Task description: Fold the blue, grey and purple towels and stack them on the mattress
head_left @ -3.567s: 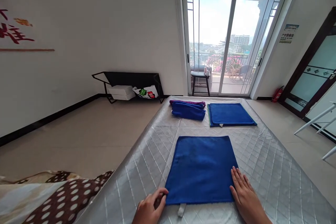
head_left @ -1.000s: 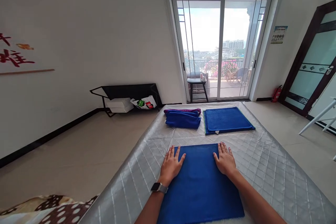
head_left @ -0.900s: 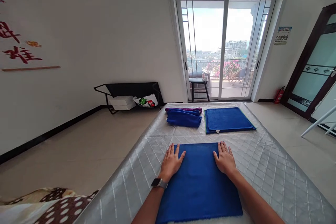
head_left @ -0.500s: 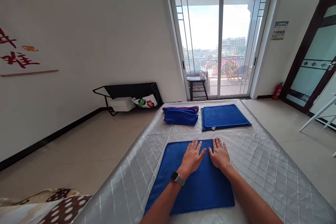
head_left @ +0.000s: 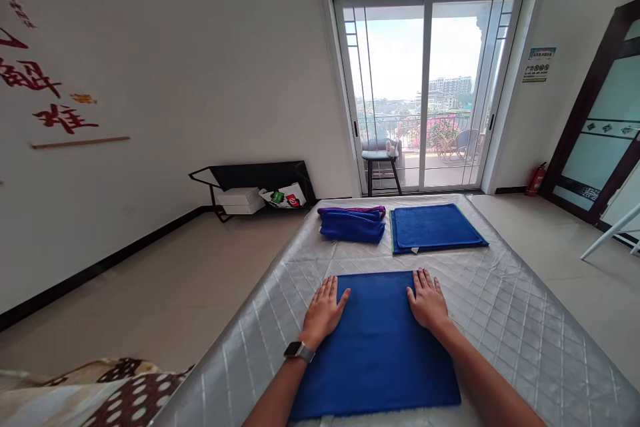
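Observation:
A blue towel (head_left: 377, 347) lies spread flat and smooth on the silver quilted mattress (head_left: 525, 340) before me. My left hand (head_left: 323, 310) rests palm down on its far left corner, fingers stretched out and thumb apart; a watch (head_left: 299, 350) is on that wrist. On the far right corner lies my right hand (head_left: 427, 300), also flat with the fingers extended. Beyond them, a stack of flat blue towels (head_left: 437, 227) sits at the right. Folded blue cloth (head_left: 353, 225) with a purple piece (head_left: 377, 209) behind it lies to its left.
A polka-dotted brown cloth (head_left: 133, 400) is at the lower left. Against the wall stands a black frame (head_left: 260, 177) with white boxes (head_left: 240, 200). A stool (head_left: 381, 159) stands by the sliding glass door (head_left: 427, 93), and a fire extinguisher (head_left: 536, 180) at the right.
My left hand has slid left across the towel to its far left corner. My right hand stays near the far right corner. The view has shifted slightly.

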A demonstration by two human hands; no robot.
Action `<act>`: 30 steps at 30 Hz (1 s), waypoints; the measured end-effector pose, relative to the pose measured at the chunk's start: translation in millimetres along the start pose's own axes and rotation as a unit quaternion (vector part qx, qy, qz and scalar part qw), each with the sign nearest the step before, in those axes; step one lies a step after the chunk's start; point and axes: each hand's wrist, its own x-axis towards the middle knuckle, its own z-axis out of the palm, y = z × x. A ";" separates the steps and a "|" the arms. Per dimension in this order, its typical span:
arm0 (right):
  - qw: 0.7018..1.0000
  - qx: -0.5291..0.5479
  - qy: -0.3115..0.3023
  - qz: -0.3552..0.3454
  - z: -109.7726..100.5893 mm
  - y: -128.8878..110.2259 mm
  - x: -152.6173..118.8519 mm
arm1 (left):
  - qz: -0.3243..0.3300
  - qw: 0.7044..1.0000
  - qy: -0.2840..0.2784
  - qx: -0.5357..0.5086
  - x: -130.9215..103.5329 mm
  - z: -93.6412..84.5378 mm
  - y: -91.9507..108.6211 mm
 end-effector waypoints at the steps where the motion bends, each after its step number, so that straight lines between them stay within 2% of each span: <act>1: 1.000 -0.002 -0.001 0.004 -0.2 -0.1 0.0 | -0.010 1.000 0.003 -0.001 -0.9 0.2 -7.3; 3: 1.000 -0.005 0.000 0.010 0.0 -0.1 0.4 | -0.014 1.000 0.007 -0.005 -1.5 1.5 -12.2; 12: 0.999 -0.033 -0.022 0.031 -7.7 -2.7 -1.8 | 0.002 1.000 -0.012 -0.019 4.5 3.1 -6.8; 16: 0.998 -0.039 -0.028 0.038 -9.4 -2.8 -2.9 | 0.014 0.999 -0.028 -0.017 8.3 -1.8 -6.6; 22: 0.999 -0.046 0.001 0.021 -4.7 -0.5 -14.5 | 0.018 0.999 -0.028 0.027 3.8 -16.3 -5.6; 24: 0.999 -0.043 -0.001 0.018 -2.3 0.0 -19.0 | 0.012 0.999 -0.029 0.038 -1.9 -22.5 5.0; 26: 0.999 -0.038 -0.003 0.018 0.2 0.4 -21.7 | 0.034 0.999 -0.024 0.036 -9.1 -27.2 27.7; 30: 0.999 -0.030 0.001 0.010 3.7 1.7 -22.1 | 0.175 0.985 -0.008 -0.001 -24.8 -26.6 99.7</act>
